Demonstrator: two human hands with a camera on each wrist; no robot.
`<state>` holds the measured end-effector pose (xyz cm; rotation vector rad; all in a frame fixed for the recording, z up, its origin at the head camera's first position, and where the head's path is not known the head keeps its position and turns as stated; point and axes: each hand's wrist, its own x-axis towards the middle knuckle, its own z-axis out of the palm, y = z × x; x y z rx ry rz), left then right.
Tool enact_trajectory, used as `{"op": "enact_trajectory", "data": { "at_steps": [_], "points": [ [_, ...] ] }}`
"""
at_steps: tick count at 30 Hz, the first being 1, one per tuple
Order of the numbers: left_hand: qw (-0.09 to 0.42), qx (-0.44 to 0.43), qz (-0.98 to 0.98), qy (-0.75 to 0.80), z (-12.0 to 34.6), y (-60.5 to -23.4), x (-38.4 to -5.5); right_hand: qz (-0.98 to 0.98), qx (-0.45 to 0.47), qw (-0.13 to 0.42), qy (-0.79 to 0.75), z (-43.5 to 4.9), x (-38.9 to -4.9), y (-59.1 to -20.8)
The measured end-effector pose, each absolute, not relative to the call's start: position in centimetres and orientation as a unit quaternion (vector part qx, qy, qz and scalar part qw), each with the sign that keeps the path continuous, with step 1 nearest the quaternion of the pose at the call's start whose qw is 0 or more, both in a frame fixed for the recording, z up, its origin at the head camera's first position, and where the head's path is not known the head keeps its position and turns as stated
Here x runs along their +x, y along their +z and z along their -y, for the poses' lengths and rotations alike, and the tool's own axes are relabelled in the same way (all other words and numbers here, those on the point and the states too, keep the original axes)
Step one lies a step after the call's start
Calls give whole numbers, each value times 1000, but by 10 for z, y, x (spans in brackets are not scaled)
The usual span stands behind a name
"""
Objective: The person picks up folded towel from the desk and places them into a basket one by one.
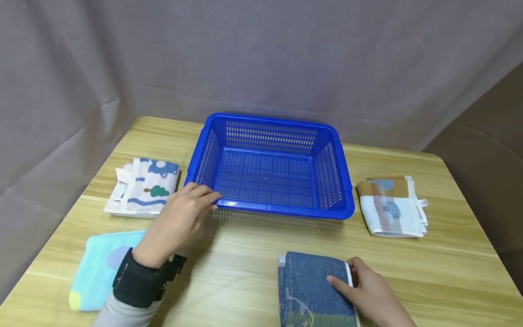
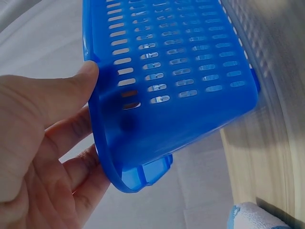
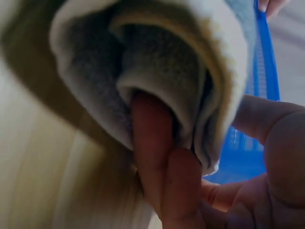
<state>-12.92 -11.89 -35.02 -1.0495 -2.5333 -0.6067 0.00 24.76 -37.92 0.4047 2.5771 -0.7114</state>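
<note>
A blue plastic basket [image 1: 267, 208] with slotted walls stands on the table, nothing inside it. At its near left corner my left hand [image 1: 180, 222] grips the rim. The left wrist view shows the thumb on the outer side of the basket wall [image 2: 186, 117] and the other fingers behind the rim. At the front of the table my right hand [image 1: 373, 293] pinches a folded dark blue towel [image 1: 312, 284] by its right edge, thumb on top. In the right wrist view, fingers reach into the rolled folds of the towel [image 3: 86, 81].
Left of the basket lies a folded white towel [image 1: 157, 179] with blue and green figures. Nearer, a light blue towel [image 1: 96, 263] is partly behind my left forearm. To the right is a folded brown and white towel [image 1: 369, 213]. A grey curtain [image 1: 265, 59] hangs behind the table [image 1: 237, 268].
</note>
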Motion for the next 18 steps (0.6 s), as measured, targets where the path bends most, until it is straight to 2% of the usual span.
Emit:
{"op": "enact_trajectory", "data": {
  "at_steps": [18],
  "points": [
    [171, -360, 892, -214, 119, -352, -130, -934, 91, 178, -296, -164, -17, -382]
  ]
}}
